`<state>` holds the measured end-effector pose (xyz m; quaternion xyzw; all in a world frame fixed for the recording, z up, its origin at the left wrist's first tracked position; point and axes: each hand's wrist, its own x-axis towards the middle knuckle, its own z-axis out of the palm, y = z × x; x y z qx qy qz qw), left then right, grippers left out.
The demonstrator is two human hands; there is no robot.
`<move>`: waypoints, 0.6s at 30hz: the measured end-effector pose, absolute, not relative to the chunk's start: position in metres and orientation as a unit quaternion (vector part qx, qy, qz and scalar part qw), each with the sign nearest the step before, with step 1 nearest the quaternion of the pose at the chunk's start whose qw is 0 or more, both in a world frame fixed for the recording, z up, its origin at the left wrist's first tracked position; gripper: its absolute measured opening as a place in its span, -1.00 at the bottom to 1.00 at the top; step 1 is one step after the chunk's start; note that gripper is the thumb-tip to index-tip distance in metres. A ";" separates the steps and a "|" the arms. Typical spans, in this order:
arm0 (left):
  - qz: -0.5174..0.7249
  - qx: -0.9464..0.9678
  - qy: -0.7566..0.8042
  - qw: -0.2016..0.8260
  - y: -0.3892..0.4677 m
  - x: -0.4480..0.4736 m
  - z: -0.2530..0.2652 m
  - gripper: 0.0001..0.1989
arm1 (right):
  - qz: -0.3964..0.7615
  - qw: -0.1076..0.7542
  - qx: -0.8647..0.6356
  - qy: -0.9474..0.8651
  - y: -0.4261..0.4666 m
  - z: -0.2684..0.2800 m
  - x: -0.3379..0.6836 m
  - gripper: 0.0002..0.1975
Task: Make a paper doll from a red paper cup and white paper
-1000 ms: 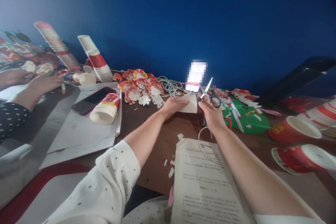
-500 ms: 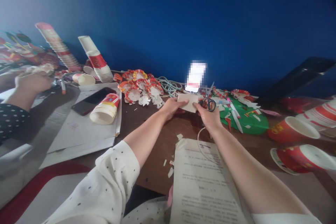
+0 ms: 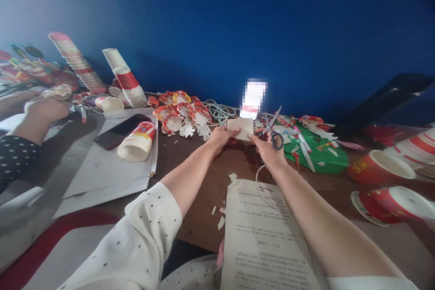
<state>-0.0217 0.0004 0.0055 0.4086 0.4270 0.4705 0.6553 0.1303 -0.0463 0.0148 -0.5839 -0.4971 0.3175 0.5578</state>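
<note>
A small off-white piece of paper [image 3: 242,128] is held up above the table in front of me. My left hand [image 3: 221,139] pinches its left side, thumb lying across the front. At the lower right corner, my right hand [image 3: 267,147] touches the paper with thumb and fingertips. That same hand also carries a pair of scissors [image 3: 276,138], its dark handles at the fingers and its parted blades pointing up and away. Beyond the paper a bright phone screen [image 3: 253,99], blurred out, stands upright against the blue wall.
Cut paper flowers [image 3: 183,115] lie at the back left. Nested paper cups [image 3: 137,140] and a dark phone [image 3: 117,132] rest on white card. Scraps and markers cover a green sheet [image 3: 326,158]. Red cups [image 3: 380,167] stand right. A printed sheet [image 3: 261,235] lies nearest. A co-worker's hand [image 3: 49,108] works left.
The paper has shifted slightly left and up in my hands. The scissors have turned in my right hand, and their blades now point further right.
</note>
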 end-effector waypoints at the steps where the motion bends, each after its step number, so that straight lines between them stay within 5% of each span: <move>1: 0.467 0.409 0.426 0.658 0.000 -0.022 0.006 -0.64 | 0.318 0.549 -0.588 -0.502 -0.047 0.016 0.130 -0.61; 11: 0.395 0.449 0.409 0.689 -0.003 -0.023 0.006 -0.70 | 0.223 0.545 -0.651 -0.479 -0.047 0.020 0.139 -0.62; 18: 0.372 0.462 0.410 0.692 -0.007 -0.025 0.012 -0.76 | 0.269 0.551 -0.626 -0.482 -0.047 0.022 0.141 -0.57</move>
